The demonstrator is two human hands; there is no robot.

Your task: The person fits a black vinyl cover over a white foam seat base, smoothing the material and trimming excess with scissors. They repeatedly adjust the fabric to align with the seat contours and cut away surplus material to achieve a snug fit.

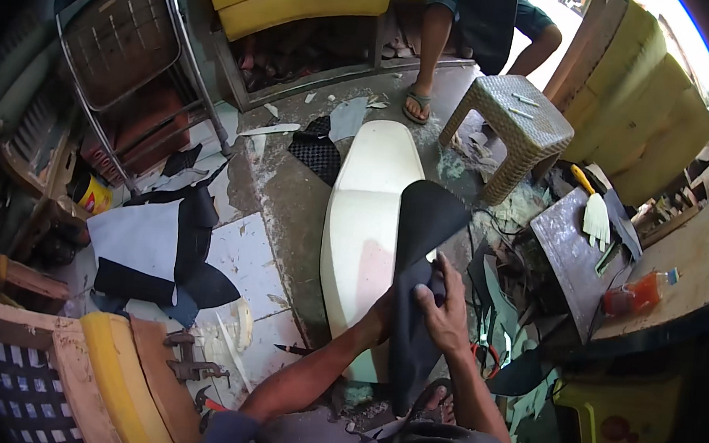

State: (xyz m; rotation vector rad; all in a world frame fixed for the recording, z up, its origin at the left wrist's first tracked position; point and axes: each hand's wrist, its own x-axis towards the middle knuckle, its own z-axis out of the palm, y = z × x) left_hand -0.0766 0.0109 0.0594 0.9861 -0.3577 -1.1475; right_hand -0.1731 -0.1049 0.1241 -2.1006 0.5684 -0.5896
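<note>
A sheet of black upholstery material [416, 311] stands on edge in front of me, folded over at its top. My right hand [446, 312] is closed on its right side, the thumb toward me and the fingers curled round the edge. At the left edge my left hand [380, 318] is closed against the same sheet, its fingertips tucked out of sight. Just behind the sheet lies a long cream foam seat [363, 222], narrower at its far end and partly covered by my hands and the sheet.
Red-handled scissors [486, 360] lie at right, a dark knife blade [293, 349] at left. Black and white material pieces [142, 245] cover tiles. A woven stool [516, 109] stands near a seated person's leg [431, 51]. A brush [595, 217] and orange bottle [630, 298] rest at right.
</note>
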